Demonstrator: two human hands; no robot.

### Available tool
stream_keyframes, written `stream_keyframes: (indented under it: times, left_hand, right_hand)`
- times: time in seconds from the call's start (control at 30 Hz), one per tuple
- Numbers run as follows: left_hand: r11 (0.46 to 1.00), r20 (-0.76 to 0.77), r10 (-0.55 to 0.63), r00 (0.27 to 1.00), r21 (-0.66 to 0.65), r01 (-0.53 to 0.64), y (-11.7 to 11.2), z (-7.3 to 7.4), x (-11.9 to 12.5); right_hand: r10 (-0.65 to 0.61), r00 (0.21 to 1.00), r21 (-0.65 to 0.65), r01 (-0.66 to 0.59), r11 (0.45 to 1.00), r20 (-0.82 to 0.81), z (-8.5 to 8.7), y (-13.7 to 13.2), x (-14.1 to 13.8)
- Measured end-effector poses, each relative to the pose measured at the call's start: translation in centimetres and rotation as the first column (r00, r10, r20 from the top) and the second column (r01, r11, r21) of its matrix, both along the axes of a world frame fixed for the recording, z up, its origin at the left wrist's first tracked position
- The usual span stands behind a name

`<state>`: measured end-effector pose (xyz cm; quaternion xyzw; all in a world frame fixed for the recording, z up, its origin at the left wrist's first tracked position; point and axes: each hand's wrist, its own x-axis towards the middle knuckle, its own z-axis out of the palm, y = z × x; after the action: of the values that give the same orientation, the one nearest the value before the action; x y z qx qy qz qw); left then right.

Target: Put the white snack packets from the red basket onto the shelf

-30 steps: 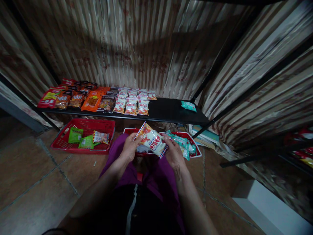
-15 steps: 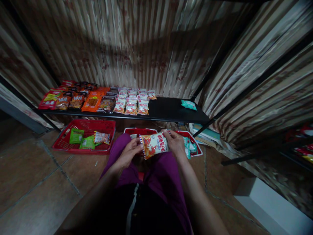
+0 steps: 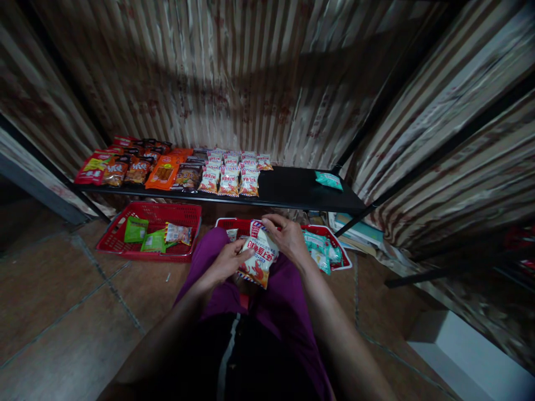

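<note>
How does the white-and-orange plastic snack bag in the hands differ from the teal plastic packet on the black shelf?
Look: the white-and-orange plastic snack bag has red lettering and striped ends; the teal plastic packet is mostly teal.
Pose: the bag is held tilted, between left hand and right hand; the packet lies on the black shelf, untouched.
Shared: both are printed packets.

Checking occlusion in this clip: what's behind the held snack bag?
Past the snack bag, a pale packet shows upper left in a red basket, purple trousers lower right. What lies directly behind is covered by the bag, left hand and right hand.
</note>
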<state>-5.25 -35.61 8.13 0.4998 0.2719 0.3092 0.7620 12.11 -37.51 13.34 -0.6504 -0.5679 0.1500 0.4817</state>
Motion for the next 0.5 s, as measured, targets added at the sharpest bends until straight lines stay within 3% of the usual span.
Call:
stream_keyframes:
  times: [0.1, 0.17, 0.33, 0.5]
  left_hand:
    - [0.988, 0.025, 0.148, 0.989, -0.055, -0.147, 0.1, -0.4, 0.0]
    - [0.971, 0.046, 0.226, 0.973, -0.094, -0.221, 0.3, -0.4, 0.2]
    - [0.95, 0.101, 0.28, 0.955, -0.17, -0.261, 0.2, -0.1, 1.0]
    - [0.932, 0.091, 0.331, 0.939, -0.185, -0.311, 0.2, -0.1, 1.3]
  right_hand:
    - [-0.149, 0.971, 0.074, 0.165, 0.983, -0.186, -1.3, -0.5, 0.9]
    - [-0.164, 0.932, 0.035, 0.185, 0.982, -0.323, -2.1, -1.0, 1.1]
    - [-0.079, 0.84, -0.164, -0.012, 0.986, -0.538, -3.1, -2.4, -0.4]
    - [0.01, 0.735, -0.171, -0.171, 0.97, -0.678, -3.3, -3.3, -2.1]
